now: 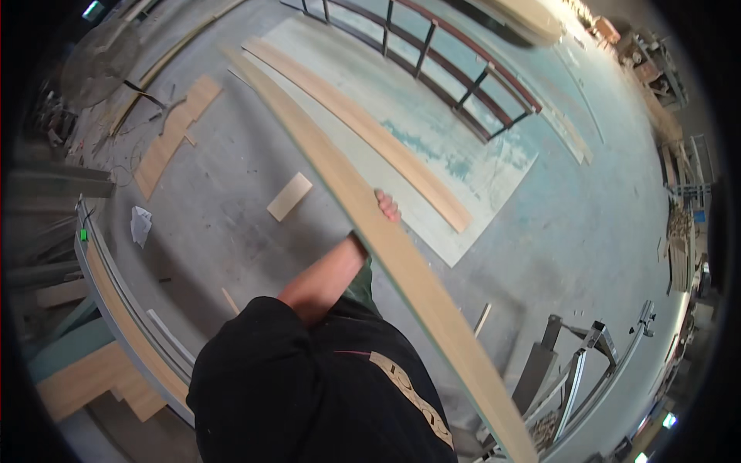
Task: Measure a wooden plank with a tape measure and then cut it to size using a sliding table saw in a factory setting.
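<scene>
A long, pale wooden board (421, 278) runs diagonally across the view, raised above the floor, from the upper left to the lower right. My left hand (388, 207) is closed on it: the forearm passes beneath the board and the fingertips curl up over its far right edge. The palm and thumb are hidden by the wood. My right hand does not show. Beyond the held piece, a similar long board (378, 143) lies on a large whitish sheet (494, 197) on the floor.
A dark ladder-like frame (421, 58) stands at the far side. On the floor lie a short wood piece (290, 197), a notched panel (171, 143) and crumpled paper (140, 225). A metal-edged bench (127, 309) with wood offcuts is at left. Metal stand parts (575, 370) stand at lower right.
</scene>
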### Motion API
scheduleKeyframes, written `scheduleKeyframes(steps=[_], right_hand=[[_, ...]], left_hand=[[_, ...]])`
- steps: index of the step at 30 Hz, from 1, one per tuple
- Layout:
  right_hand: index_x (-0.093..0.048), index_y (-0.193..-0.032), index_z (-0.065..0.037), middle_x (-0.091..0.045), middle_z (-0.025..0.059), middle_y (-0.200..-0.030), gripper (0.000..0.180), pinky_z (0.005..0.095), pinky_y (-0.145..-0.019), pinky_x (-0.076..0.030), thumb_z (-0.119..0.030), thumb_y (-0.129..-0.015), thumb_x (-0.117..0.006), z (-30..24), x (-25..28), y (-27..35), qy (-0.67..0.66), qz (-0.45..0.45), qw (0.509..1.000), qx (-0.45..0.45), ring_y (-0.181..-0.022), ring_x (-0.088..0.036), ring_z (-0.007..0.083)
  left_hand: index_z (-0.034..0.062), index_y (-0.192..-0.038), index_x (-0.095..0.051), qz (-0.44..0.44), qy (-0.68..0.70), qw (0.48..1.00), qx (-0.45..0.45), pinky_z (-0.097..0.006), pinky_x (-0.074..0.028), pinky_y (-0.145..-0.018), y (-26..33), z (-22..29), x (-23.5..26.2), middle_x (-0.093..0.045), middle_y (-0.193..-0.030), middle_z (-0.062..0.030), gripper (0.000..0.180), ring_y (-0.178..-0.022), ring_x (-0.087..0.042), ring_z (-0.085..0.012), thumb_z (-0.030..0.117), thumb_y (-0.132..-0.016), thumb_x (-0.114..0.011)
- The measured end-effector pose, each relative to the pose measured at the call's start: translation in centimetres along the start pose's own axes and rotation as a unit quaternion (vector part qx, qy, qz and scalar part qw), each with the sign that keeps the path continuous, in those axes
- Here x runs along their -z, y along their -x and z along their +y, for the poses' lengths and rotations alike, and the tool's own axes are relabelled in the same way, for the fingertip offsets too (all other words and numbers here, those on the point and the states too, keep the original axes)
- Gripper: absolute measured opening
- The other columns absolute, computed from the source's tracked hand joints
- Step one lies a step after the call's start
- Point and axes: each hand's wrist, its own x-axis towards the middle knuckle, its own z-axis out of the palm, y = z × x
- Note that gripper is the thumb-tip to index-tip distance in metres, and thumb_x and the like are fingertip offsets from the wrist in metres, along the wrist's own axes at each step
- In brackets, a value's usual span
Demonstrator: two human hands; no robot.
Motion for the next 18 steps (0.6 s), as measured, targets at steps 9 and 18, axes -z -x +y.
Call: scheduleKeyframes(steps=[9,18], right_hand=[[-0.048,-0.145,0.004,-0.049,0.0247,-0.149,0.060,0.0487,-0.119,-0.034,-0.043,-0.107,-0.046,-8.5,-9.5,-15.4,0.117,-0.177,0.975,-0.059,-0.138,-0.046,0.0362],[-0.043,-0.148,0.002,-0.047,0.0204,-0.152,0.059,0.0464,-0.121,-0.032,-0.034,-0.104,-0.057,-1.9,-12.2,-20.3,0.705,-0.190,0.623,0.280,-0.142,-0.043,0.0286]], left_hand=[[0.0090,-0.094,-0.051,-0.040,0.016,0.996,-0.075,-0.032,-0.044,-0.069,-12.4,4.6,1.9,-0.051,-0.074,-0.0024,0.021,-0.070,-0.052,-0.0165,0.018,-0.107,-0.038],[0.0087,-0.090,-0.048,0.011,0.085,0.992,-0.089,-0.030,-0.041,-0.059,-16.7,5.7,0.5,-0.049,-0.067,-0.0031,0.022,-0.061,-0.051,-0.0181,0.024,-0.106,-0.044]])
